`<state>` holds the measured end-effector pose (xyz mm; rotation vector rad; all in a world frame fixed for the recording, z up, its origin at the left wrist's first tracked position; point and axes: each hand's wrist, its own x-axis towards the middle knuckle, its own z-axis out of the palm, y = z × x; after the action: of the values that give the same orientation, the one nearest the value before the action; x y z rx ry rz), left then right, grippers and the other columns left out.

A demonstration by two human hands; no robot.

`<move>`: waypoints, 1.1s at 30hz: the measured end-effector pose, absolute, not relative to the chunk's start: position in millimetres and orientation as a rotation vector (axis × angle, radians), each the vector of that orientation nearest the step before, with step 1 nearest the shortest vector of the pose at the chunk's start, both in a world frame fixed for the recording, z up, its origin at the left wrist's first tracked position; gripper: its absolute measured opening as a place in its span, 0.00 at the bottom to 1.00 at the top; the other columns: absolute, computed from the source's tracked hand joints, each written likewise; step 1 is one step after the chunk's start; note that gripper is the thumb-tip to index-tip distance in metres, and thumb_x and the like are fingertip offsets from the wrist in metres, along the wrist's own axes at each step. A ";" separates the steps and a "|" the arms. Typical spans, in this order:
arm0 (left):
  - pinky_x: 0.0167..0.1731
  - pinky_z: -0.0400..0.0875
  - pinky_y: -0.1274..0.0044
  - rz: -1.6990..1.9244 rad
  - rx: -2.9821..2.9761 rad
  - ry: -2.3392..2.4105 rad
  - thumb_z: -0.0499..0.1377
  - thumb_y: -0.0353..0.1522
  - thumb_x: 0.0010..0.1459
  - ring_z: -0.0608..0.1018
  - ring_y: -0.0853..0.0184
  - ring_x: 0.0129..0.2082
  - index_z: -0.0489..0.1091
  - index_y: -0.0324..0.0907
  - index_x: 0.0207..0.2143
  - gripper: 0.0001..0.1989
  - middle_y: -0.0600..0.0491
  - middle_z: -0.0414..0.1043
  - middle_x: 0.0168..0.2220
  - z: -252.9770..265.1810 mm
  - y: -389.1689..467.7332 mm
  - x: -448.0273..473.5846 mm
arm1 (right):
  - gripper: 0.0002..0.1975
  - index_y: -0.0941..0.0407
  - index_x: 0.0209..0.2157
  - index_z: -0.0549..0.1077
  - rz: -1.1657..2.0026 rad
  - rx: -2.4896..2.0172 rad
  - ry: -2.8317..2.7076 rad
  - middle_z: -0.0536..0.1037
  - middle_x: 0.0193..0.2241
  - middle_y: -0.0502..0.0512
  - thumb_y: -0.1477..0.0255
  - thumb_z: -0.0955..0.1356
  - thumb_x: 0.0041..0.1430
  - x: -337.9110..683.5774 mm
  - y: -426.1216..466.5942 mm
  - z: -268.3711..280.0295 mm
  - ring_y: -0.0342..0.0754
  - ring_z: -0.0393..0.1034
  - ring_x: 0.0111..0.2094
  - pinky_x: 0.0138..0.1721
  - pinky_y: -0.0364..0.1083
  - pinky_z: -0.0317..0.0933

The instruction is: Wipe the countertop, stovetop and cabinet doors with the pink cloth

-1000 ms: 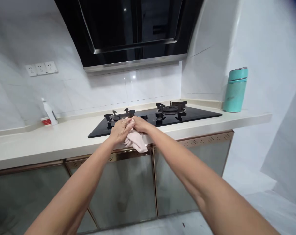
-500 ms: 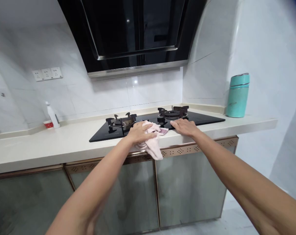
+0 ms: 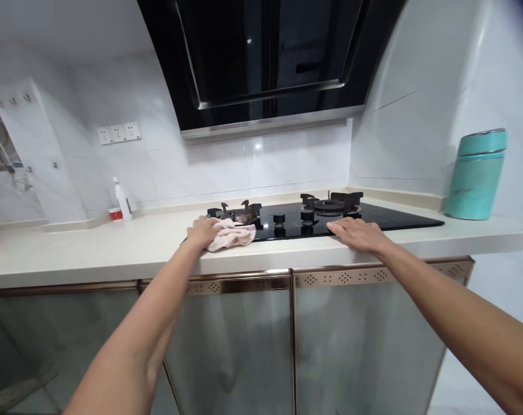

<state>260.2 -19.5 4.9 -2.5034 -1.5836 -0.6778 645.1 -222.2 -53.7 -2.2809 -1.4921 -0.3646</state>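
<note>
A crumpled pale pink cloth (image 3: pixel 233 236) lies over the front left part of the black gas stove (image 3: pixel 391 218) and the counter edge. My left hand (image 3: pixel 202 231) is closed on the cloth's left side. Resting flat on the stove's front edge, right of the two knobs (image 3: pixel 307 217), is my right hand (image 3: pixel 356 232), its fingers stretched out and holding nothing. Behind the cloth, the left burner (image 3: pixel 246 214) is partly hidden. The right burner (image 3: pixel 329 204) stands just behind my right hand.
A black range hood (image 3: pixel 265 57) overhangs the stove. On the white counter (image 3: pixel 93 248), a teal canister (image 3: pixel 476 176) stands at the right, with a white bottle (image 3: pixel 122 200) and a red-and-white cup (image 3: pixel 115 214) at the left. Wall sockets (image 3: pixel 118 133) sit above them.
My left hand has moved left with the cloth along the stove's front, uncovering the knobs. The view has shifted left. My right hand stays on the stove's front edge.
</note>
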 end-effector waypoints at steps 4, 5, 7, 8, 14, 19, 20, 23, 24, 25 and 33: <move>0.59 0.59 0.48 -0.646 -2.280 -1.724 0.47 0.47 0.64 0.61 0.41 0.64 0.75 0.44 0.54 0.27 0.35 0.61 0.64 11.3 9.2 216.2 | 0.35 0.44 0.59 0.73 -0.363 -2.304 -1.480 0.71 0.61 0.58 0.48 0.47 0.67 643.1 -222.3 -51.1 0.65 0.63 0.61 0.58 0.68 0.58; 0.58 0.59 0.49 -0.628 -2.259 -1.738 0.48 0.48 0.64 0.62 0.40 0.64 0.76 0.43 0.52 0.27 0.34 0.62 0.63 12.2 13.2 211.3 | 0.35 0.44 0.59 0.73 -0.363 -2.310 -1.477 0.71 0.61 0.58 0.48 0.47 0.67 641.9 -222.4 -50.3 0.65 0.63 0.61 0.58 0.68 0.58; 0.54 0.64 0.51 -0.574 -2.271 -1.753 0.47 0.49 0.63 0.66 0.39 0.61 0.77 0.43 0.51 0.28 0.33 0.68 0.58 13.4 17.5 207.2 | 0.35 0.45 0.59 0.73 -0.367 -2.316 -1.468 0.71 0.61 0.59 0.48 0.47 0.68 638.8 -222.5 -49.0 0.65 0.62 0.61 0.58 0.69 0.58; 0.52 0.66 0.52 -0.543 -2.295 -1.750 0.47 0.51 0.63 0.69 0.39 0.58 0.77 0.44 0.51 0.29 0.34 0.71 0.56 14.0 17.6 207.2 | 0.35 0.46 0.58 0.73 -0.372 -2.317 -1.461 0.71 0.61 0.59 0.48 0.47 0.67 637.3 -222.4 -48.6 0.65 0.62 0.61 0.57 0.69 0.58; 0.52 0.66 0.54 -0.444 -2.425 -1.653 0.43 0.61 0.59 0.73 0.42 0.56 0.73 0.53 0.54 0.36 0.41 0.74 0.56 13.7 -13.8 221.5 | 0.35 0.47 0.57 0.74 -0.362 -2.323 -1.434 0.71 0.60 0.61 0.47 0.49 0.66 634.5 -218.9 -48.7 0.65 0.61 0.61 0.57 0.70 0.56; 0.54 0.63 0.52 -0.543 -2.396 -1.439 0.43 0.63 0.58 0.68 0.39 0.59 0.72 0.42 0.53 0.41 0.36 0.72 0.57 0.1 -66.5 265.0 | 0.34 0.47 0.56 0.75 -0.351 -2.331 -1.426 0.71 0.60 0.61 0.46 0.52 0.65 636.4 -217.1 -49.8 0.66 0.61 0.62 0.58 0.70 0.56; 0.54 0.63 0.53 -0.561 -2.421 -1.366 0.44 0.60 0.60 0.68 0.41 0.59 0.72 0.42 0.53 0.38 0.36 0.71 0.57 -3.1 -76.6 278.0 | 0.33 0.47 0.56 0.74 -0.348 -2.335 -1.426 0.71 0.60 0.61 0.46 0.52 0.65 636.8 -216.8 -49.8 0.66 0.61 0.62 0.58 0.70 0.56; 0.54 0.64 0.55 -0.605 -2.561 -1.132 0.45 0.55 0.63 0.67 0.45 0.58 0.70 0.41 0.53 0.32 0.38 0.70 0.58 -11.8 -103.0 321.6 | 0.33 0.46 0.56 0.74 -0.348 -2.341 -1.421 0.71 0.61 0.60 0.46 0.53 0.64 639.6 -215.3 -50.1 0.67 0.62 0.62 0.58 0.70 0.57; 0.54 0.64 0.56 -0.625 -2.606 -1.047 0.46 0.54 0.63 0.67 0.46 0.58 0.70 0.41 0.53 0.31 0.38 0.70 0.58 -14.4 -110.3 335.9 | 0.33 0.45 0.56 0.74 -0.345 -2.344 -1.419 0.70 0.61 0.60 0.46 0.53 0.64 641.2 -214.5 -50.5 0.67 0.62 0.62 0.57 0.70 0.57; 0.53 0.64 0.56 -0.650 -2.636 -0.972 0.47 0.53 0.63 0.67 0.46 0.58 0.70 0.41 0.53 0.31 0.39 0.70 0.57 -16.7 -116.5 349.1 | 0.32 0.45 0.56 0.74 -0.338 -2.350 -1.418 0.70 0.62 0.60 0.46 0.54 0.63 643.2 -213.6 -51.0 0.68 0.62 0.62 0.57 0.70 0.57; 0.54 0.62 0.54 -0.626 -2.648 -0.970 0.50 0.45 0.63 0.67 0.47 0.57 0.68 0.46 0.59 0.26 0.39 0.69 0.57 -18.3 -115.9 357.3 | 0.29 0.44 0.57 0.75 -0.328 -2.326 -1.456 0.68 0.64 0.63 0.51 0.55 0.66 660.4 -210.4 -58.5 0.68 0.63 0.62 0.55 0.66 0.57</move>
<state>357.3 -115.9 -18.3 -2.6480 -0.9701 -0.6261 660.4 -210.4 -58.5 -2.3256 -1.4564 -0.3283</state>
